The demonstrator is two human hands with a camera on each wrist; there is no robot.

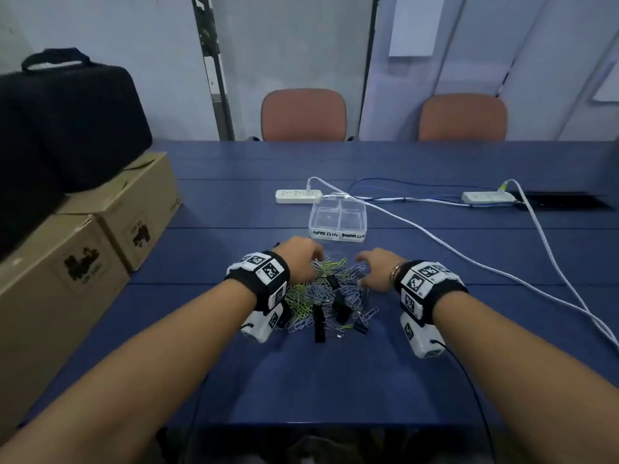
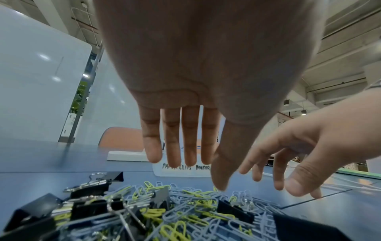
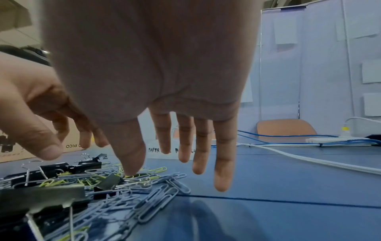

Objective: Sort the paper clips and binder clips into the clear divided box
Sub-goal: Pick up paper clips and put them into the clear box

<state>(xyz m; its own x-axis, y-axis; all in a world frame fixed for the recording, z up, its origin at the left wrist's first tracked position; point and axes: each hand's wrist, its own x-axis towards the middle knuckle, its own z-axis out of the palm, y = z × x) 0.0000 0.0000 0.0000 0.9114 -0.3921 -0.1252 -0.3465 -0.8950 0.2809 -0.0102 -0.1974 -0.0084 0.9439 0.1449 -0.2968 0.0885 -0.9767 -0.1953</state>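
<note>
A mixed pile of grey and yellow paper clips (image 1: pixel 330 289) (image 2: pixel 185 212) (image 3: pixel 144 195) and black binder clips (image 1: pixel 320 321) (image 2: pixel 88 210) (image 3: pixel 68 168) lies on the blue table. Beyond it stands the clear divided box (image 1: pixel 338 219), with nothing in it, labelled for paper clips on its left and binder clips on its right. My left hand (image 1: pixel 303 262) (image 2: pixel 185 146) hovers over the pile's left side, fingers straight and holding nothing. My right hand (image 1: pixel 376 269) (image 3: pixel 175 154) hangs over the pile's right side, fingers spread; whether its thumb touches the clips I cannot tell.
Two white power strips (image 1: pixel 298 196) (image 1: pixel 487 196) with white and blue cables (image 1: pixel 435 241) lie behind and to the right of the box. Cardboard boxes (image 1: pixel 77 262) and a black case (image 1: pixel 67 122) stand at the left. Two orange chairs (image 1: pixel 303 115) sit across the table.
</note>
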